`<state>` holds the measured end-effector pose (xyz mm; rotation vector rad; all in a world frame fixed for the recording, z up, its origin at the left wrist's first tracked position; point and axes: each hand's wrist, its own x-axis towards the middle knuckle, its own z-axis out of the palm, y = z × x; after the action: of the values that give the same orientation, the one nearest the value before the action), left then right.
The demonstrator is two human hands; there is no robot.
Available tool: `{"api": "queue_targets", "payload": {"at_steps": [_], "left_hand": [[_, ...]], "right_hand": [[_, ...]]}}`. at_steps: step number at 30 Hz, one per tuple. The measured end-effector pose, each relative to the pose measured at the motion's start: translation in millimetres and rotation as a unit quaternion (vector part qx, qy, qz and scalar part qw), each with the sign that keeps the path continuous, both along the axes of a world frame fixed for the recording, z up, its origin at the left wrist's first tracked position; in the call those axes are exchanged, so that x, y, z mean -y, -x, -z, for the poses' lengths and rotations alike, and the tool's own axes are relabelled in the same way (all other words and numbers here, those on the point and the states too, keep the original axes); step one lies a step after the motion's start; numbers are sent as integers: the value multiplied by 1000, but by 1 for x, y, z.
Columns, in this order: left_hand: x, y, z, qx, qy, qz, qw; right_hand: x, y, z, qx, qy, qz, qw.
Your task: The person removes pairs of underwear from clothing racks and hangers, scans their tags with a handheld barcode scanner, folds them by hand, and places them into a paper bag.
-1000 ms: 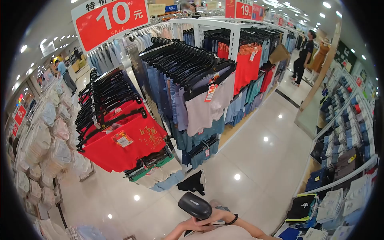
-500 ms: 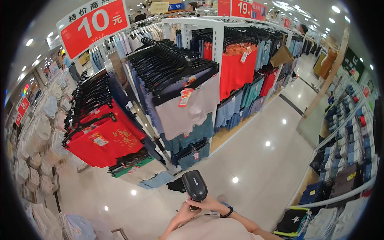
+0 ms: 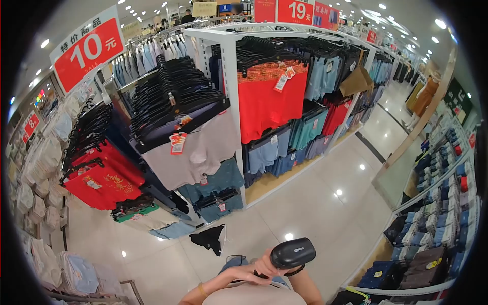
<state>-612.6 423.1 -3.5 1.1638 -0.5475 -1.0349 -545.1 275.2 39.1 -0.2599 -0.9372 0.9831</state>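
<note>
A black handheld barcode scanner is held low in front of my body, its head tipped toward the right. My right hand, with a dark bead bracelet at its wrist, is closed around the scanner near the handle. From the other side, my left hand meets it, fingers bent against the lower handle; a thin gold-coloured band circles that wrist. The handle is mostly hidden by the fingers. On the floor ahead lies a black piece of cloth with a white edge.
Ahead stands a white rack with grey underwear and red underwear on black hangers. More red garments hang at left, under a price sign. Folded clothes fill shelves at right. A tiled aisle runs between.
The scanner and both hands have moved right, and the scanner's head has turned from pointing forward to pointing right. My view has shifted toward the rack, showing more of the black cloth.
</note>
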Motion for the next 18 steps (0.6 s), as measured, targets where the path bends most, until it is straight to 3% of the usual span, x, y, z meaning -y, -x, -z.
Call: {"api": "queue_targets", "payload": {"at_steps": [3,6,9,12,14,16,18], "left_hand": [[5,-22,-2,24,-21,-57,998],[5,-50,24,121,-27,-104,987],[8,-82,28,144,-41,-150,977],[13,-121,24,195,-30,-279,940],[7,-154,37,294,-11,-289,911],[5,-184,37,415,47,-324,849],[0,-213,27,429,32,-360,828]], "right_hand": [[4,-12,21,-56,22,47,997],[24,-19,42,-103,210,281,931],[26,-53,21,152,273,384,869],[17,-96,38,137,391,362,835],[13,-123,74,134,422,373,815],[1,-148,35,91,442,368,813],[-8,-174,11,116,447,381,801]]}}
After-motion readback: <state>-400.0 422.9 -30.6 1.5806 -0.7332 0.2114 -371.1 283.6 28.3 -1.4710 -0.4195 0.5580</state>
